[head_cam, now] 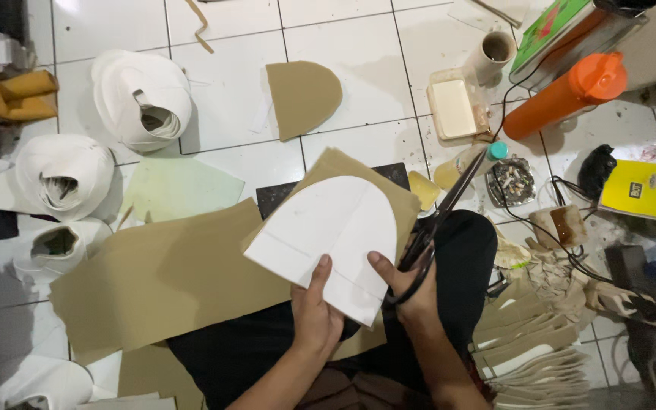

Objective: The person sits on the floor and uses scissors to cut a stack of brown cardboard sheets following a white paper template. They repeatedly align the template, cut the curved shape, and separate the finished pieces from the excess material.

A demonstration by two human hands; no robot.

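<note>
The white arch-shaped template [328,239] lies flat on a tan cardboard piece [377,197] above the person's lap, and everything else is easiest placed from it. The left hand [314,313] is clamped on the template's near straight edge, thumb on top and fingers underneath, pinching both layers together. Just right of the template, the right hand [411,292] is closed through the loops of long black scissors [438,220], whose blades run up along the cardboard's right edge. Both sheets look light, thin and fairly stiff: they should hold their shape but could slide against each other, so a firm pinch near the straight edge, close to the cut line, seems the sound place to hold. A large tan sheet [161,281] spreads to the template's left on the tiled floor [229,99], with 3 rolls of white sheet material [142,95] farther left. Beyond the template lies another tan arch cutout [303,97]; to its upper right sit an orange bottle [567,95] and a shallow rectangular plastic container [453,106]. To its lower right is a fanned stack of cut pieces [533,357].
</note>
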